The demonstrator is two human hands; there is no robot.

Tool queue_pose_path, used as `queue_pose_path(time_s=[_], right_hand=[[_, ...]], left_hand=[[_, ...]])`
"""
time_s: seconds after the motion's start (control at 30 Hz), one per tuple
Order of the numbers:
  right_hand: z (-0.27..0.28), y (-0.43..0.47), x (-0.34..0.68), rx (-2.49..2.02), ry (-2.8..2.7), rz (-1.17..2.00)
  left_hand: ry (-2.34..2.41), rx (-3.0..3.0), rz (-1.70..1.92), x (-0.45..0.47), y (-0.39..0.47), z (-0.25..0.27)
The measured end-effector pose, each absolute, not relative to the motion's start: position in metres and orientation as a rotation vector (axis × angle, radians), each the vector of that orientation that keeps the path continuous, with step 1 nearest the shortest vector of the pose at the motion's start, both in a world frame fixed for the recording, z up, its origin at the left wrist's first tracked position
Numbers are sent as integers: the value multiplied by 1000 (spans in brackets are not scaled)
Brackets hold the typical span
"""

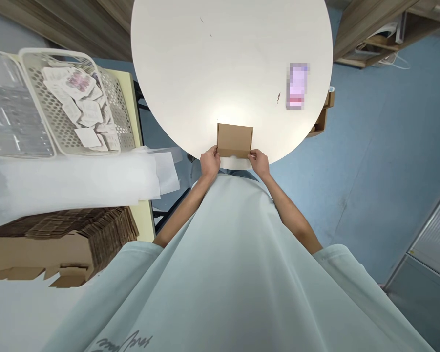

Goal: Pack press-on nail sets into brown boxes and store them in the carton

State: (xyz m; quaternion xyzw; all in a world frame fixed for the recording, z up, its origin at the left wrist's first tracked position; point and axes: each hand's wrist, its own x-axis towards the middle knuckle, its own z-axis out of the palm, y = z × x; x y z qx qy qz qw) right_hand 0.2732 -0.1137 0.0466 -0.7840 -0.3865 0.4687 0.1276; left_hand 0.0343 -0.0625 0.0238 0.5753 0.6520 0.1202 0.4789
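Note:
A small brown cardboard box (235,138) lies near the front edge of the round white table (190,63), its lid side facing up. At its near left corner, my left hand (210,163) is closed with the fingertips on the cardboard. My right hand (260,164) pinches the near right corner in the same way. Between the hands the front side of the box shows, with a small notch in the middle. My thumbs and fingers partly cover both corners.
To the left, a perforated basket (122,107) holds printed packets, beside a clear plastic container (16,112). White sheets (80,181) and a stack of flat cardboard boxes (110,237) lie nearer. A blurred-out phone-shaped item (298,86) is on the table's right.

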Motion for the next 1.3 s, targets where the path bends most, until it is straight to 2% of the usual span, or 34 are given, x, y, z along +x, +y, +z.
queue_pose_path(time_s=[0.37, 0.6, 0.7, 1.03, 1.3], right_hand=[[38, -109, 272, -2193, -1188, 1276], [73, -110, 288, -2021, -1102, 1187], [89, -106, 296, -1999, -1055, 1171], [83, -86, 303, -1979, -1070, 1273], [72, -88, 305, -1979, -1129, 1266]], left_hand=[[1666, 1285, 358, 44, -52, 29], [1574, 1226, 551, 38, -52, 76], [1587, 1188, 530, 36, -47, 88], [1503, 1207, 495, 37, -32, 48], [1477, 1189, 506, 35, -30, 40]])
